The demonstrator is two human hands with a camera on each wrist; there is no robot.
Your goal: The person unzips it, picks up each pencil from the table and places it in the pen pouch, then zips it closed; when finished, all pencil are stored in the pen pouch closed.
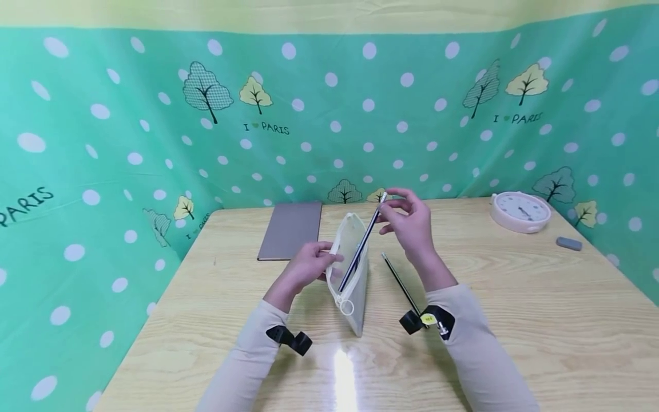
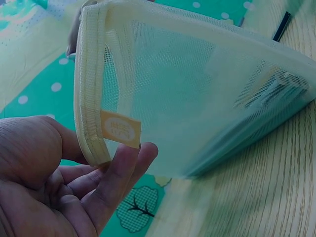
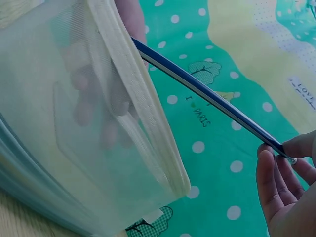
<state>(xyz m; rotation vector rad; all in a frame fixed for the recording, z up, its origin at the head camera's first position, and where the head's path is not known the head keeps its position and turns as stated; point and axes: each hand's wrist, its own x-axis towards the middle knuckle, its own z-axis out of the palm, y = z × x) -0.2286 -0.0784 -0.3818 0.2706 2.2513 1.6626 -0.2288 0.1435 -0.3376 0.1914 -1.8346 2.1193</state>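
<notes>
A cream mesh zip pouch (image 1: 362,297) stands with its mouth spread, a ring pull hanging from the near end of its zip. My left hand (image 1: 310,264) pinches the zippered rim (image 2: 90,89) beside a small yellow label (image 2: 121,129). Between thumb and fingertips, my right hand (image 1: 410,224) holds a blue-and-white striped pencil (image 1: 366,234) near its upper end. The pencil slants down, its lower end within the pouch mouth in the head view. Several long, thin things (image 2: 247,116) show through the mesh at the pouch's bottom. Right of the pouch, a dark pencil (image 1: 399,280) lies on the table.
Behind the left hand lies a grey notebook (image 1: 290,230). A round pink-rimmed clock (image 1: 521,212) and a small grey block (image 1: 568,244) sit at the far right of the wooden table (image 1: 540,320). A green dotted curtain (image 1: 329,114) hangs along the back.
</notes>
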